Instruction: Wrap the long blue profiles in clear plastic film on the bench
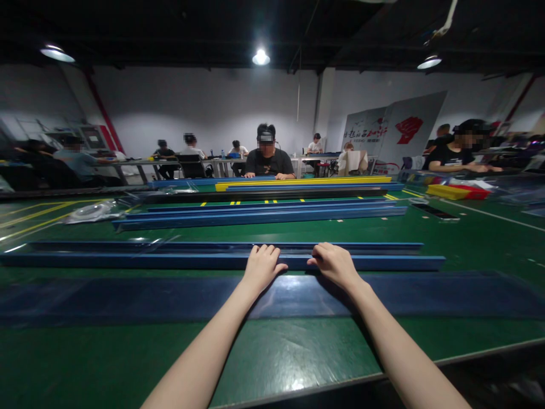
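Observation:
Both my arms reach forward over a green table (298,352). My left hand (261,266) and my right hand (334,263) rest side by side on a long blue channel-shaped strip (128,260) that runs across the table. The fingers of both hands curl over the strip's near wall and grip it. A flat dark blue sheet (426,292) lies on the table just in front of the strip, under my wrists.
Further blue strips (264,215) and a yellow strip (302,183) lie across the table behind. A crumpled clear plastic bag (89,212) sits at the left. A person (269,159) sits opposite, another (462,150) at the right, several more at back tables.

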### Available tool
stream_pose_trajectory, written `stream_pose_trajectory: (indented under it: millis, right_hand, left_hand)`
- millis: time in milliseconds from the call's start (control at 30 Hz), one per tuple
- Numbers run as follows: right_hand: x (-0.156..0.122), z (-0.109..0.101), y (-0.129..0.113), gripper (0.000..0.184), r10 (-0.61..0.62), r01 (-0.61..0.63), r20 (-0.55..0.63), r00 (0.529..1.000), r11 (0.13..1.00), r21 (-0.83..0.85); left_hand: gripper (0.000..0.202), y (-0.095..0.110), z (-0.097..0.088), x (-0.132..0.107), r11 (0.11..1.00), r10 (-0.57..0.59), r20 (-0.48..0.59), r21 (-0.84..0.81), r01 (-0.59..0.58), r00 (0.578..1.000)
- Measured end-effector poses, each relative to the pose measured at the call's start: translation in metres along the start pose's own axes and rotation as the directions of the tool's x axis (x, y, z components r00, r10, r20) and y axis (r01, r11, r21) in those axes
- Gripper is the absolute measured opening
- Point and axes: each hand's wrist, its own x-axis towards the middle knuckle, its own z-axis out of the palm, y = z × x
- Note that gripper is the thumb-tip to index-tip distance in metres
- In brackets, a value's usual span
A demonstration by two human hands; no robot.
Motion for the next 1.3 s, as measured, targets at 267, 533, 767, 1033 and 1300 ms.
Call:
stream_pose_trajectory:
  millis: [267,533,767,1033,1300]
  right_hand:
    - [-0.005,-0.007,0.013,0.015,0.019,-0.019,0.028,0.999,1.0,0.012]
    - [-0.012,-0.007,0.029,0.017,0.059,-0.059,0.001,0.998,0.997,0.048]
    - [-0.013,-0.006,0.03,0.02,0.058,-0.058,-0.009,0.998,0.995,0.083]
    - [-0.014,-0.005,0.03,0.022,0.063,-0.06,-0.021,0.998,0.99,0.128]
    - [-0.013,-0.005,0.03,0.022,0.064,-0.062,-0.013,0.998,0.99,0.127]
  left_hand:
    - [0.032,0.002,-0.002,0.001,1.0,0.02,-0.037,-0.009,-0.021,0.999]
    - [0.03,0.002,-0.001,0.001,0.999,0.034,-0.025,-0.028,-0.035,0.999]
    - [0.024,0.001,0.0,0.001,0.999,0.036,-0.013,-0.03,-0.037,0.999]
    - [0.019,0.001,0.002,0.001,0.999,0.038,0.003,-0.004,-0.038,0.999]
    - [0.021,0.0,0.005,0.002,0.999,0.04,0.019,0.009,-0.04,0.999]
